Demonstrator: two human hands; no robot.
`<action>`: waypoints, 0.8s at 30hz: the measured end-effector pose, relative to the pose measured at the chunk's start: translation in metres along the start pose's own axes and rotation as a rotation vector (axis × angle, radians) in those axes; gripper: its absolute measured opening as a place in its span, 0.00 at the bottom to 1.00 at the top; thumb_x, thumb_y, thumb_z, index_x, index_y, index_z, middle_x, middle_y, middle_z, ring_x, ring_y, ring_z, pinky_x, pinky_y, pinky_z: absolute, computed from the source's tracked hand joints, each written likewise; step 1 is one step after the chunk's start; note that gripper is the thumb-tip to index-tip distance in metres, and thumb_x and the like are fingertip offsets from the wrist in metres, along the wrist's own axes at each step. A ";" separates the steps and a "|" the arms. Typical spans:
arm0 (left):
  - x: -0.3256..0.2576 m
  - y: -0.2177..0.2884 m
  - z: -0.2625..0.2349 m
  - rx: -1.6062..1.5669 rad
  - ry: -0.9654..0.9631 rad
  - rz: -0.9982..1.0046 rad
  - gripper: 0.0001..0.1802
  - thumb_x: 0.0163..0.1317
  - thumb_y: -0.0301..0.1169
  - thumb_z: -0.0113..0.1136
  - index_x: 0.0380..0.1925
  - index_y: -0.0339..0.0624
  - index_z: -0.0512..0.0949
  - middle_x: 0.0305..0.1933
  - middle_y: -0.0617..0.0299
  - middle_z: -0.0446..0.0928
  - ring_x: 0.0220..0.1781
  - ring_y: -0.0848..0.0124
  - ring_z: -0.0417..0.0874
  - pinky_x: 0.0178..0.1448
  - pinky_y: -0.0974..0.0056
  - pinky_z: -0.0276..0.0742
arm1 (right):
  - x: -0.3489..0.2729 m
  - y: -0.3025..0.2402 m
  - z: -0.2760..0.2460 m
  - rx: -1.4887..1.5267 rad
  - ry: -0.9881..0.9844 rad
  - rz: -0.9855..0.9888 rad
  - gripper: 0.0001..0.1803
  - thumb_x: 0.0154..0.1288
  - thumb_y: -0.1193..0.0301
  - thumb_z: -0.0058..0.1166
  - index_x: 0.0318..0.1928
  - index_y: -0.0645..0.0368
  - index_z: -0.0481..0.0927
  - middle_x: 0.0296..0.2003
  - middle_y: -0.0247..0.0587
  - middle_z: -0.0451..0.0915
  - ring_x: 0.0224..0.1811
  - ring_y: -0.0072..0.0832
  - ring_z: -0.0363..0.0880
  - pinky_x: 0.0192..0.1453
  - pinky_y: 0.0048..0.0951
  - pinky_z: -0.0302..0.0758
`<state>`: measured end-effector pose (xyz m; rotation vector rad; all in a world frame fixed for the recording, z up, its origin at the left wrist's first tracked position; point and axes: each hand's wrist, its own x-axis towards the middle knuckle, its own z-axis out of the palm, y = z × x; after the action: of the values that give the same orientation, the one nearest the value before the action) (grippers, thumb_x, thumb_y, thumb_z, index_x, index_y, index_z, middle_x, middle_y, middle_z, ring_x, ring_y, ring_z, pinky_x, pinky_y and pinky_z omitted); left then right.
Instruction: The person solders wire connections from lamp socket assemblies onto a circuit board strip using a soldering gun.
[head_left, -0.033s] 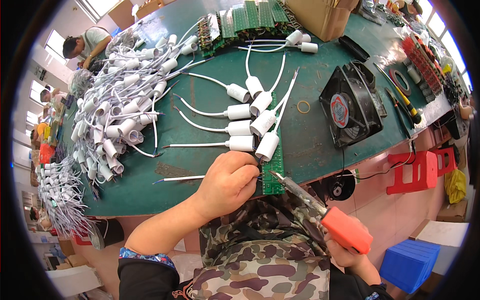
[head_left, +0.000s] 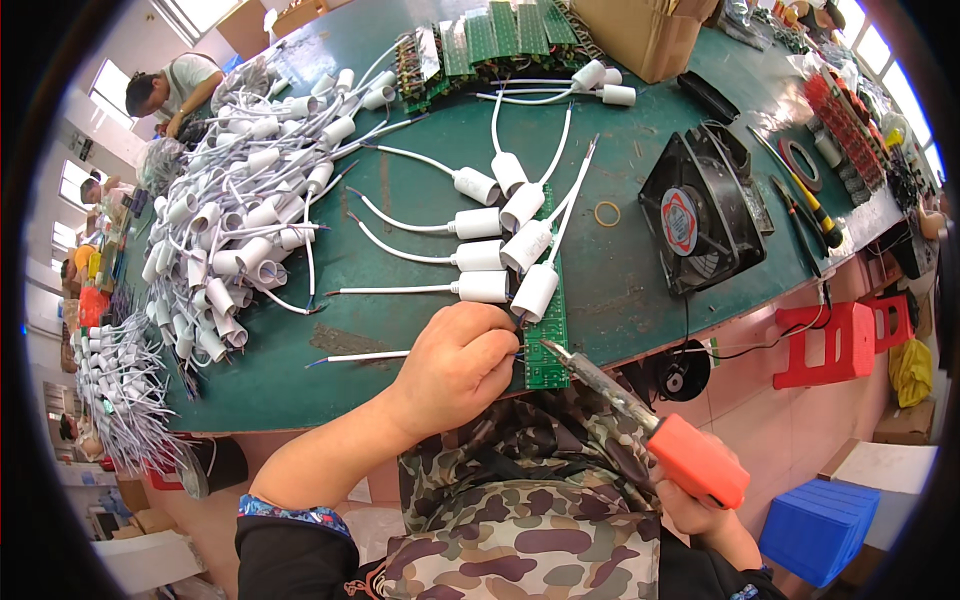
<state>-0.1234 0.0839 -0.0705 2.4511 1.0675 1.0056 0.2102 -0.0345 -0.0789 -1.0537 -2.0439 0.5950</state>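
Observation:
My left hand point(head_left: 455, 362) is closed at the left edge of a narrow green circuit board point(head_left: 546, 372). A white cable point(head_left: 365, 357) with bared ends runs under its fist; the piece at the cable's other end is mostly hidden by the fingers. In my right hand point(head_left: 692, 512) is a soldering iron point(head_left: 695, 462) with a red handle, its tip over the lower part of the board. Several white cylindrical caps point(head_left: 483, 287) with cables sit along both sides of the board, farther up, some overlapping it.
A large heap of white capped cables point(head_left: 250, 215) covers the table's left. Stacked circuit boards point(head_left: 495, 38) and a cardboard box point(head_left: 640, 35) stand at the back. On the right are a black fan point(head_left: 700, 210), pliers point(head_left: 798, 225) and a screwdriver point(head_left: 808, 190). A person point(head_left: 180, 90) bends over at far left.
The soldering iron and my right hand have shifted very slightly to the right. My left hand, the board and the cables stay where they were.

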 end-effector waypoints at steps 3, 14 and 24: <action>0.000 0.000 0.000 0.002 0.003 0.002 0.11 0.50 0.17 0.67 0.35 0.38 0.80 0.44 0.54 0.81 0.45 0.53 0.82 0.50 0.53 0.80 | -0.004 -0.001 -0.004 -0.043 -0.002 0.030 0.20 0.50 0.73 0.69 0.47 0.60 0.86 0.44 0.44 0.86 0.39 0.45 0.86 0.43 0.41 0.84; 0.000 -0.001 0.000 -0.012 -0.002 0.005 0.11 0.50 0.17 0.67 0.35 0.38 0.80 0.44 0.53 0.81 0.45 0.53 0.82 0.50 0.53 0.80 | 0.000 -0.009 -0.002 0.077 -0.012 0.178 0.13 0.53 0.72 0.68 0.41 0.57 0.87 0.43 0.43 0.88 0.44 0.44 0.87 0.48 0.41 0.84; -0.001 0.001 -0.005 -0.068 -0.029 -0.012 0.13 0.51 0.18 0.71 0.36 0.38 0.79 0.48 0.51 0.80 0.46 0.53 0.82 0.49 0.54 0.81 | -0.007 -0.004 0.000 0.074 -0.018 0.174 0.15 0.52 0.73 0.69 0.43 0.58 0.87 0.46 0.45 0.87 0.47 0.45 0.86 0.49 0.42 0.84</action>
<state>-0.1270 0.0820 -0.0670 2.3955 1.0206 0.9827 0.2109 -0.0425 -0.0786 -1.1943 -1.9424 0.7651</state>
